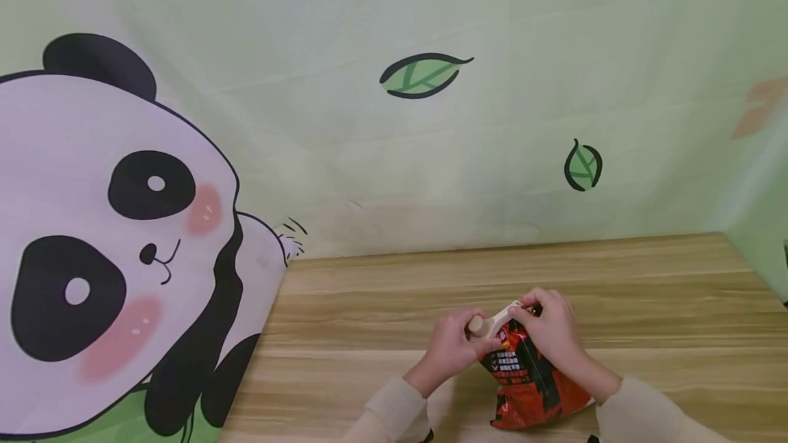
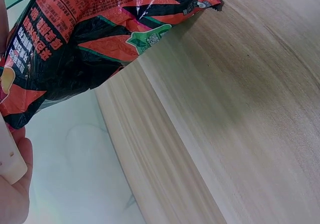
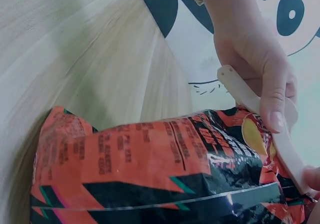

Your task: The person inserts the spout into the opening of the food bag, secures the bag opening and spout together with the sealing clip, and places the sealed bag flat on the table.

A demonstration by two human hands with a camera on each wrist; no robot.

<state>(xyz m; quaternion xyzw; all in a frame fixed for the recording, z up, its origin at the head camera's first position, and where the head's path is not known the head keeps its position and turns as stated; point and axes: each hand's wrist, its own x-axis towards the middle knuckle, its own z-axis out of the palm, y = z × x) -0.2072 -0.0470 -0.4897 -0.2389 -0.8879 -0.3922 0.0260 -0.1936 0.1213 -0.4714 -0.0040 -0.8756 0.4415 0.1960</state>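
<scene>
A red and black snack bag [image 1: 532,385] with white printing stands plump on the wooden table, its top edge gathered up. Across that top lies a white bag clip [image 1: 500,320] with a rounded end at the left. My left hand [image 1: 454,346] pinches the clip's left end together with the bag, thumb in front, as the right wrist view also shows. At the far end of the clip, my right hand [image 1: 550,327] grips the clip and the bag's top corner between thumb and fingers. In the left wrist view the white clip [image 2: 11,156] shows only partly at the edge.
The wood-grain table [image 1: 369,299] spreads out around the bag and meets a pale green cloth backdrop [image 1: 492,176] behind. A large printed panda [image 1: 141,238] covers the cloth on the left.
</scene>
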